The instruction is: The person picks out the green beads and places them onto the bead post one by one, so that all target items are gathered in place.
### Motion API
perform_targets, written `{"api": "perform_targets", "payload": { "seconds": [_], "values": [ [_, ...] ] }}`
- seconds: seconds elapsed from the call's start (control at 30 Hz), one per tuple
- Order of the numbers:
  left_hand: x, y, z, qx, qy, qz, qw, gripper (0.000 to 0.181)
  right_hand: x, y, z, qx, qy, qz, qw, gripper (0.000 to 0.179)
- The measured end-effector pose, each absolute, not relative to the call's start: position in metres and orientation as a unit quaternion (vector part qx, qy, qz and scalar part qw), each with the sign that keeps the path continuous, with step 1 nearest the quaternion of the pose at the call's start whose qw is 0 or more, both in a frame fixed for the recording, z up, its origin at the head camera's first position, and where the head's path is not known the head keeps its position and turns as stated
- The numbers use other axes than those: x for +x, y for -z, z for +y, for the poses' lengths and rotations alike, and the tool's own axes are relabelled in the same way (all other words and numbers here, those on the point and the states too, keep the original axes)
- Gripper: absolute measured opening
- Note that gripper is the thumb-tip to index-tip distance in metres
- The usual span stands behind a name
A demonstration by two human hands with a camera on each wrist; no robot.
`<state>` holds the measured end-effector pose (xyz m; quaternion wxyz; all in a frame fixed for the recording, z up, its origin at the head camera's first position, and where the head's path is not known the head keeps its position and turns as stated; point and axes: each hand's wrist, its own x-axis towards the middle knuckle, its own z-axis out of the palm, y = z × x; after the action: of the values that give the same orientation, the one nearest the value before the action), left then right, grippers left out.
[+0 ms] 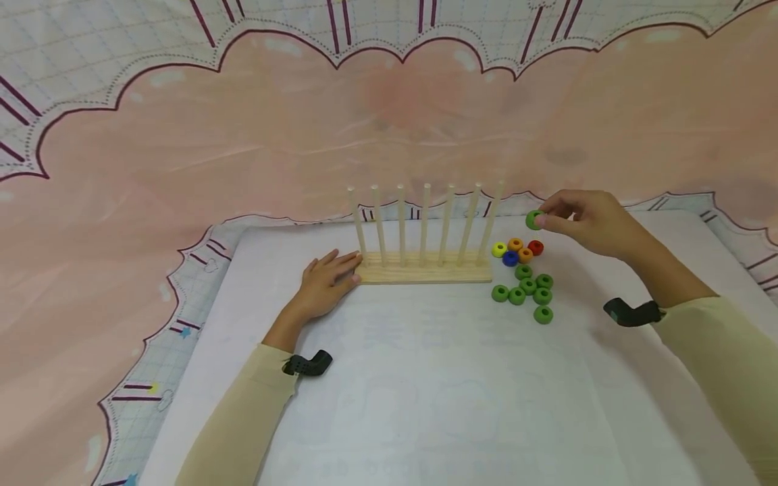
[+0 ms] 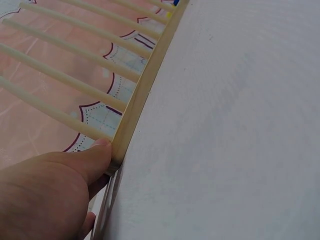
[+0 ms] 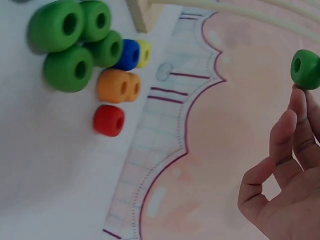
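Observation:
A wooden stand (image 1: 425, 273) with a row of several upright pegs (image 1: 425, 223) stands at the back of the white table. My left hand (image 1: 323, 285) holds the left end of its base; in the left wrist view the thumb (image 2: 95, 157) presses the base's corner. My right hand (image 1: 592, 221) pinches a green bead (image 1: 534, 220) with a hole through it, raised above the table to the right of the stand. Several green beads (image 1: 527, 287) lie loose below it. Close by are a yellow bead (image 1: 500, 250), a blue bead (image 1: 510, 258), two orange beads (image 1: 515, 244) and a red bead (image 1: 535, 248).
A white tabletop (image 1: 425, 391) spreads in front of the stand. Behind and around it hangs a pink, scallop-edged patterned cloth (image 1: 304, 135). Each wrist carries a small black camera (image 1: 632, 313). The bare pegs rise up between the two hands.

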<state>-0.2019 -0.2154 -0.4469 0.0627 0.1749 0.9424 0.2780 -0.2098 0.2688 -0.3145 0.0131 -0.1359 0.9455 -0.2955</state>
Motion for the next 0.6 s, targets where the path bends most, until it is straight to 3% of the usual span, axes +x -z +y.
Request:
{"api": "perform_targets", "payload": {
  "seconds": [0.37, 0.6],
  "values": [
    [-0.202, 0.446, -0.213, 0.171, -0.277, 0.944, 0.062, 0.053, -0.214, 0.289, 0.25, -0.152, 0.341, 0.924, -0.086, 0.029],
    [-0.203, 0.447, -0.214, 0.168, -0.276, 0.944, 0.064, 0.053, -0.218, 0.272, 0.234, -0.168, 0.37, 0.907, -0.107, 0.023]
  ]
}}
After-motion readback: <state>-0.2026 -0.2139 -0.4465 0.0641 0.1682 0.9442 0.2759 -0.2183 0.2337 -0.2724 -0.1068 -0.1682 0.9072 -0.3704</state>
